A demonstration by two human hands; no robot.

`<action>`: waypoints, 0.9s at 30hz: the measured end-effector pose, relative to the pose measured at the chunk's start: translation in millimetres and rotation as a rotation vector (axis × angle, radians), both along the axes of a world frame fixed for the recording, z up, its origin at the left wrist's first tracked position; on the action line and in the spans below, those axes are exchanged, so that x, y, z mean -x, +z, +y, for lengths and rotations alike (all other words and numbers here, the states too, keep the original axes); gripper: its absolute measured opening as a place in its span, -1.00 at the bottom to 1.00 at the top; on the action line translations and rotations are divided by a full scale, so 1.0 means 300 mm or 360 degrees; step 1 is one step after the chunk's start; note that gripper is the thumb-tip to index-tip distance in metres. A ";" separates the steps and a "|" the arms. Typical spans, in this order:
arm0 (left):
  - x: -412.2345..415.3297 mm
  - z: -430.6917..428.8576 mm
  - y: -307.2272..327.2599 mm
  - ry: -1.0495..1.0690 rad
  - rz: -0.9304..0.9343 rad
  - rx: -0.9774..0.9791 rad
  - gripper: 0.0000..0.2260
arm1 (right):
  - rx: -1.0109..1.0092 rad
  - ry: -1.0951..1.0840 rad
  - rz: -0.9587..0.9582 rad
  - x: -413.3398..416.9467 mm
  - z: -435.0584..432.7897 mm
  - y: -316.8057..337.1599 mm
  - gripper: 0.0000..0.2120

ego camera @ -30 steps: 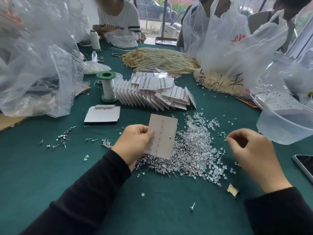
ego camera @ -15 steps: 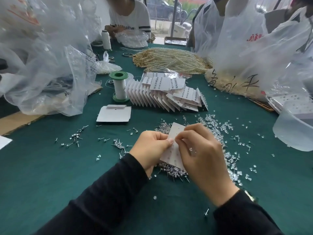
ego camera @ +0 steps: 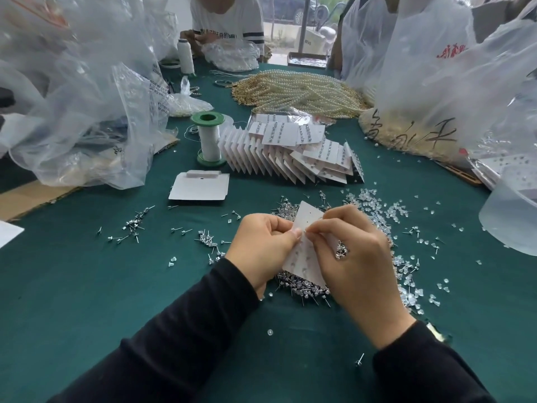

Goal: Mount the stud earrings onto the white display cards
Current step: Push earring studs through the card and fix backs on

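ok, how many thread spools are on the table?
2. The green-ended spool stands just left of the fanned card stack; the white spool stands at the far end of the table. The plastic bags may hide more.

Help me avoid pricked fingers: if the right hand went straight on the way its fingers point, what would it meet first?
The white display card at the right hand's fingers; just beyond, probably the left hand's thumb.

Card (ego camera: pixel 303 257) over the stud pile (ego camera: pixel 302 287); filled cards (ego camera: pixel 293 152) behind; spool (ego camera: pixel 209 139) to their left
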State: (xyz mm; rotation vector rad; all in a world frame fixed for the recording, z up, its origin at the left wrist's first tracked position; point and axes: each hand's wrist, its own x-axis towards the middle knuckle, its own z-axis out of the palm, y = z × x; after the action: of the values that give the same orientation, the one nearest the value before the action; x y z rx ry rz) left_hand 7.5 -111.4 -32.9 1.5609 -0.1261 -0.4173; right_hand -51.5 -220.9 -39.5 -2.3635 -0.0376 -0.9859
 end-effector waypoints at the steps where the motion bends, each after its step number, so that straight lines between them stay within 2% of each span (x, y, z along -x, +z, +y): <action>1: 0.000 0.002 0.001 -0.0007 -0.0010 0.0006 -0.80 | 0.0003 0.0002 -0.0007 -0.001 0.001 -0.001 -0.94; 10: 0.001 0.019 0.017 -0.0130 -0.0097 -0.0048 -0.80 | -0.0033 0.0065 -0.0030 -0.002 -0.016 -0.003 -0.95; 27: 0.003 0.011 0.006 -0.0093 -0.0303 -0.0164 -0.85 | -0.0021 0.0018 0.0014 0.007 -0.003 0.005 -0.91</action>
State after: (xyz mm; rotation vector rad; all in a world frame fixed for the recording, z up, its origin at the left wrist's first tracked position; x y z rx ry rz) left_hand 6.4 -108.1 -31.2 1.7006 -0.3017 -0.3241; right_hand -53.6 -221.7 -38.0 -2.3534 -0.0408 -0.9677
